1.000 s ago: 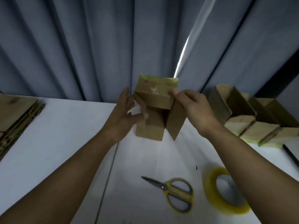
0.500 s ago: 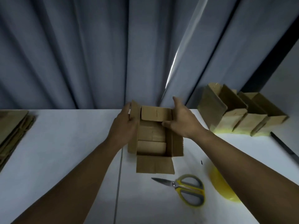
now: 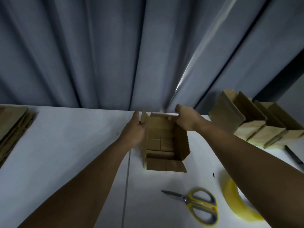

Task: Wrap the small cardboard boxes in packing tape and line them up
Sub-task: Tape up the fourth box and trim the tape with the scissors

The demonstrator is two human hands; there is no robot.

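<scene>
flattened cardboard [image 3: 11,129] lies stacked at far left, likely boxes left to do. left hand [image 3: 134,131] pinches the left flap of the box [image 3: 164,145], which stands mid-table [image 3: 74,145] with its top open. right hand [image 3: 185,120] curls over its far flap. scissors [image 3: 197,204] and tape roll [image 3: 235,199] lie near; taped boxes [image 3: 256,127] stand lined up at right.

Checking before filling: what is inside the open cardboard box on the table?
Inside the cardboard box only its own folded bottom flaps show, nothing loose. The right hand, gripping the rim, covers the far right corner, so that spot cannot be seen.
</scene>
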